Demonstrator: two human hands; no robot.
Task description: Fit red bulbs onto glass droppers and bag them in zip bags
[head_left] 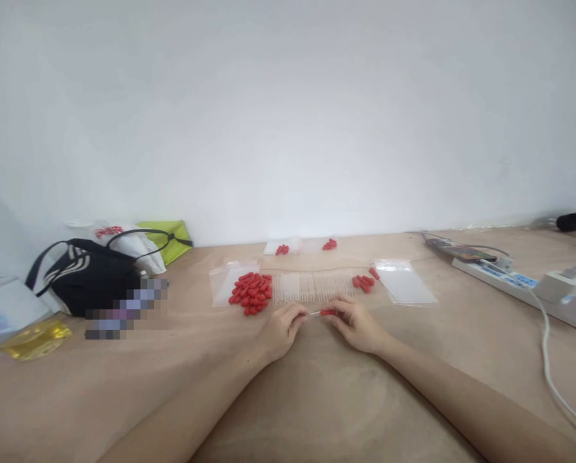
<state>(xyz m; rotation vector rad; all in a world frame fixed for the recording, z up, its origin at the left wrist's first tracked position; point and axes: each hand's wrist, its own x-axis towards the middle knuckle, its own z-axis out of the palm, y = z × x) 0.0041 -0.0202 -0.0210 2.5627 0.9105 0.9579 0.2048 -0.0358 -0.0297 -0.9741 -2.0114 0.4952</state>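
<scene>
At the far left of the pale brown wooden table [278,411], a yellow see-through object [37,339] lies in front of a black fabric bag with white stripes [92,283]. Next, a clear flat plastic sleeve [221,290] sits partly under a heap of glossy red tapered pieces [251,292]. A row of thin pale sticks [336,283] spreads right of the heap, beyond the 2 hands. The left hand [282,329] pinches a slender pale rod [313,314]; the right hand [355,326] pinches a red tapered piece [328,312] at the rod's right end, both in front of the row. Farther right come a small red cluster [363,283], another clear plastic sleeve [407,284] and a long white power strip [502,281].
</scene>
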